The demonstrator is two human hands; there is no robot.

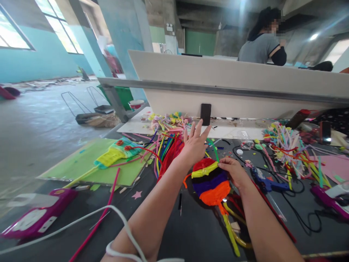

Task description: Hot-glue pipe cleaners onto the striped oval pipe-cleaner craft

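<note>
A round, fan-shaped piece made of pipe cleaners [211, 183] lies on the dark table in front of me, banded red, yellow, black, purple and orange, with an orange and yellow stem. My right hand [236, 174] pinches its upper right edge at the end of the yellow band. A green pipe cleaner [213, 149] sticks up just beyond that edge. My left hand [195, 145] is stretched forward with fingers spread, above loose red pipe cleaners [174, 149]. Beyond those fingers a black phone [205, 113] leans against the white partition.
A blue glue gun [272, 185] with a black cord lies at right, near a pipe-cleaner heap [282, 145]. At left are a green board [81, 165] bearing a yellow-and-turquoise piece and a purple power strip [40, 214]. A white cable [120, 214] crosses my left forearm. A person [259, 47] sits beyond the partition.
</note>
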